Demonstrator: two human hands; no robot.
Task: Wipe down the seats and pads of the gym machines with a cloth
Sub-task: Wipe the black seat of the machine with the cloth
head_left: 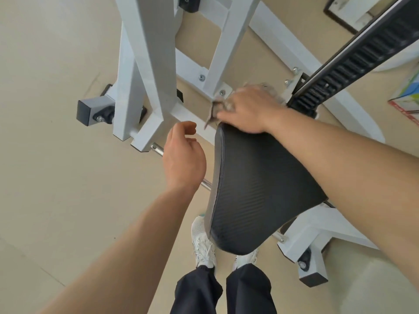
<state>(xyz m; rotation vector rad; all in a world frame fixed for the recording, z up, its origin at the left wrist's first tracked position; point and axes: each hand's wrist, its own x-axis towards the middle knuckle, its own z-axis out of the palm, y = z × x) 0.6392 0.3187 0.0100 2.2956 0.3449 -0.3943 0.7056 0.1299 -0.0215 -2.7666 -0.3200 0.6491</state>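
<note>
I have my right hand pressed over the far end of the black seat pad, fingers closed on a grey cloth that bunches out from under the palm and hangs a little past the pad's edge. I judge it sits there because the far lip is where a stroke along the pad would begin or finish; my forearm lies straight along the pad's length, which suits a pull back toward me. My left hand hangs just beside the pad's left edge, holding nothing, fingers loosely curled and apart from the upholstery, probably ready to steady the seat.

The pad tilts on the white frame of the machine, whose uprights rise close ahead of my right hand, so the cloth has little room to pass beyond the pad's end without brushing the bolted bracket there. A black toothed rail runs off to the upper right, near my wrist. My white shoes stand on the beige floor, partly under the near end of the pad.
</note>
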